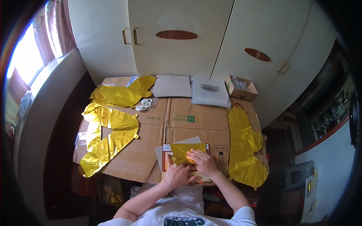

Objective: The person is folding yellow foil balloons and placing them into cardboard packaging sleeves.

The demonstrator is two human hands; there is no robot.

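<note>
A folded gold foil balloon lies on a flat printed card packet near the front edge of the cardboard-covered table. My right hand presses flat on the balloon's right end, fingers together. Just below its left part, my left hand rests on the packet, touching the foil's lower edge. Neither hand lifts anything.
Flat gold foil balloons lie on the left, back left and right. Small white rings, a grey sheet, a clear plastic bag and a small open box line the back. White wardrobe doors stand behind.
</note>
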